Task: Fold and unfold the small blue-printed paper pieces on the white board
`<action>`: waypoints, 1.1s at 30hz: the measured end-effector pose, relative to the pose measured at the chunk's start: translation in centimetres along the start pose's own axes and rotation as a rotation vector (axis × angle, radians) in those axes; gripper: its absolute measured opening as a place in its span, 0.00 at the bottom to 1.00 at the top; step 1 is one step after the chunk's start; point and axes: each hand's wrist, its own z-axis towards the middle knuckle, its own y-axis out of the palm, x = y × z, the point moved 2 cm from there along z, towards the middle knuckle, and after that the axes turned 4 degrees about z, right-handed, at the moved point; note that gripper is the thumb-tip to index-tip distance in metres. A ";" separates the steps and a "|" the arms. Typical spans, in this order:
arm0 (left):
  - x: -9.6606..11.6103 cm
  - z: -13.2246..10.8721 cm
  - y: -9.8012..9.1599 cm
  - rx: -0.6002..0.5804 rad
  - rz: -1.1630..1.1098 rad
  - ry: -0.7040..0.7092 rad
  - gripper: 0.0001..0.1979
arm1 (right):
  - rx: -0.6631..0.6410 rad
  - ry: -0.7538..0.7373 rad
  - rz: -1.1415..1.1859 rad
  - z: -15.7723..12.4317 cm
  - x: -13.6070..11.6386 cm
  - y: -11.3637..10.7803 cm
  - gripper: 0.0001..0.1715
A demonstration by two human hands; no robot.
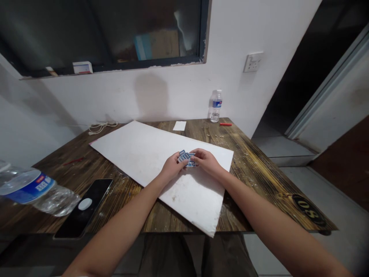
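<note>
Two bare forearms [121,221] reach in from the near side, left and right, across a dark wood-grained surface [262,184] that fills most of the lower scene. Beyond it, on the far left, a dark-framed window [57,30] is set in the white wall. Largest on the surface is a flat white board [129,148], lying aslant from far left to near right. At the left edge a large clear bottle [31,186] with a blue label is partly cut off, just beside a black phone [98,196] with a pale disc [85,204] on it. The left hand [172,168] and right hand [208,161] meet above the right half of the board, both pinched closed between thumb and fingers. Far right stands a smaller bottle [216,108]; far left lies a coiled white cable [102,126]. Between them is a blue-and-white piece [184,156], gripped by both hands; whether it is one part or several is unclear. Smallest is a red stick [225,124], near the smaller bottle.
</note>
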 end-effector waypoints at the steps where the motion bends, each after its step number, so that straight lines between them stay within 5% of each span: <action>1: 0.1 -0.1 0.0 0.007 0.016 0.006 0.15 | -0.022 0.001 -0.004 -0.1 0.0 0.1 0.21; 13: -0.1 -0.4 0.4 -0.022 -0.013 -0.024 0.16 | -0.020 0.005 -0.147 -0.4 0.2 0.3 0.15; 27: 1.1 0.2 -0.7 0.237 -0.221 0.004 0.15 | 0.287 -0.053 0.229 0.0 -1.0 -0.9 0.20; 33: 1.1 0.3 -1.6 0.338 -0.249 0.026 0.24 | 0.310 -0.083 0.323 -0.1 -1.3 -1.1 0.21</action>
